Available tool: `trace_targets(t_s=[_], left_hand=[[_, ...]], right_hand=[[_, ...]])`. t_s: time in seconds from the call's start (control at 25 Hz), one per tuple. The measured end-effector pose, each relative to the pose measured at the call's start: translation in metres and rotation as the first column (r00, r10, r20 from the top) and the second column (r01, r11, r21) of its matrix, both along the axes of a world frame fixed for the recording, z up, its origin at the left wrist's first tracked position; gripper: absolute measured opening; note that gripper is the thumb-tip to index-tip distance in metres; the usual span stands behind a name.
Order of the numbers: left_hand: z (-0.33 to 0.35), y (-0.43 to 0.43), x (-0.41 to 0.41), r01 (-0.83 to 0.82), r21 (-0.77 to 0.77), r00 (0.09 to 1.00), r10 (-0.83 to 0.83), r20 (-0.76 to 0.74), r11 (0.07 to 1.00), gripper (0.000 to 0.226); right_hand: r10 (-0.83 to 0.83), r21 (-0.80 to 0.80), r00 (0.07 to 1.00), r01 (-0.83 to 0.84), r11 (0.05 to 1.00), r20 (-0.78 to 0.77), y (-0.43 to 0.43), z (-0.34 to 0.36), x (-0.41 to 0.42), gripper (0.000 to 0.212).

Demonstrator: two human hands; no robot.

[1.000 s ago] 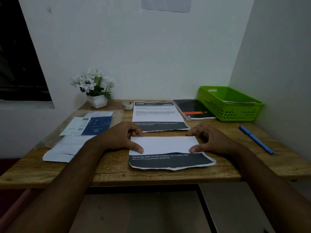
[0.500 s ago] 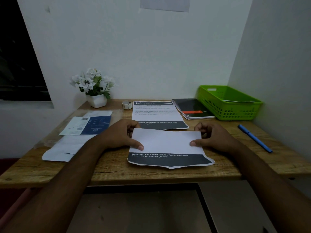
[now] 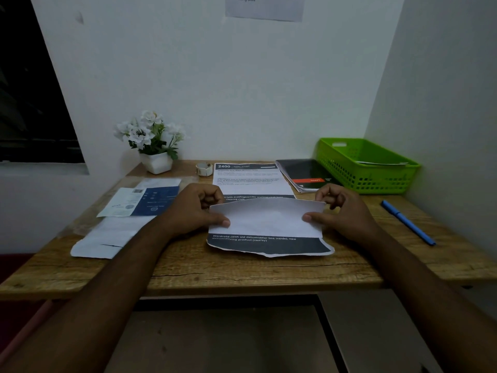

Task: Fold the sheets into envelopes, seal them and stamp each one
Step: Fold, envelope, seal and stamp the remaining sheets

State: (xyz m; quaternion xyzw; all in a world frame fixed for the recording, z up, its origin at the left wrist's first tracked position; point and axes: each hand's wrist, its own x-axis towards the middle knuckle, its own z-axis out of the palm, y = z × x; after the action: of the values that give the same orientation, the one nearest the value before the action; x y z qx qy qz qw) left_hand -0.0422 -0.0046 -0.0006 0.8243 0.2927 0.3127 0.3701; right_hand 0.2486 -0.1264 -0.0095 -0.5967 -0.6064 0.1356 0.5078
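sheet mid-fold, both hands on the flap

hands, two. the left hand (image 3: 196,208) and the right hand (image 3: 347,211) each pinched one side edge of a raised flap, thumb on top, the other fingers curled behind it.

held item, one. white printed paper sheet (image 3: 266,222) with a dark band and a torn near edge, at the near middle of the light wooden table (image 3: 242,273), between the hands. its near part lay flat on the wood. its upper flap was lifted and bowed, not creased down.

step, judged. an early fold of one envelope, with sealing and stamping not begun. the next move likely called for squaring the flap against the lower part, then pressing along the crease. the ragged edge could throw the alignment off.

other stock, counted outward.
- second printed sheet with a dark header (image 3: 250,181), one, flat and unfolded, just behind the hands.
- blue-and-white leaflet (image 3: 142,201), one, left.
- plain white paper (image 3: 107,235), one, near left.
- small white tape roll (image 3: 203,168), one, at the back.
- dark booklet with an orange label (image 3: 304,173), one, back right.
- green perforated plastic basket (image 3: 349,173), one, right corner, with paper inside whose count could not be told.
- blue pen (image 3: 407,222), one, right.
- white pot of white flowers (image 3: 153,141), one, back left.
- stamp: none made out.
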Motion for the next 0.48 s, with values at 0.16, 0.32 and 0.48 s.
trace_targets(t_s=[0.16,0.32,0.48], left_hand=[[0.0010,-0.0008,-0.0013,-0.003,0.019,1.000,0.003,-0.010,1.000,0.028],[0.0003,-0.0005,-0.0012,-0.006,0.076,1.000,0.007,-0.020,0.997,0.028],[0.0013,-0.0001,-0.0009,0.005,0.122,0.997,0.005,-0.078,0.992,0.029]], right_hand=[[0.007,0.026,1.000,-0.007,1.000,0.004,0.0001,-0.0007,0.0005,0.033],[0.000,0.061,1.000,-0.001,0.998,0.018,0.0011,0.0002,0.0014,0.029],[0.041,0.070,0.999,-0.043,0.997,0.023,-0.0006,0.0025,-0.0006,0.027]])
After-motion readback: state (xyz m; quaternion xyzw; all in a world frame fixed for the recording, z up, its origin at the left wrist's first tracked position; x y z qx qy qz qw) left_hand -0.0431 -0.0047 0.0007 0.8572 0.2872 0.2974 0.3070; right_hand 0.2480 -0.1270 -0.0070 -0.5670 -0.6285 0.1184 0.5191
